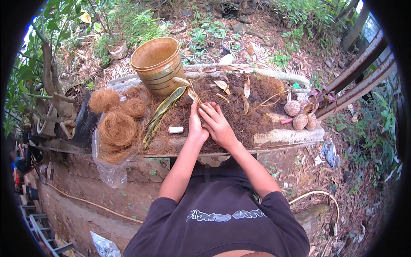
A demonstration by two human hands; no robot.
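Observation:
My left hand (pixel 197 126) and my right hand (pixel 216 124) are pressed together over the dark soil (pixel 237 135) on a low slab, both closed around the base of a dry tan leaf (pixel 192 93) that points up between them. A long green and yellow leaf (pixel 168 110) lies just left of my hands, beside a small white spool (pixel 175 129). A tan plastic pot (pixel 158 68) stands behind them. More dry leaves (pixel 247 88) lie on the soil to the right. What my palms enclose is hidden.
Balls of brown fiber (pixel 115 132) lie on a plastic bag (pixel 109 171) at left. Several patterned round objects (pixel 299 122) rest at right near rusty rails (pixel 355 88). A potted woody plant (pixel 53 85) stands far left; a hose (pixel 98 203) runs below. A blurred person (pixel 19 160) is at the far-left edge.

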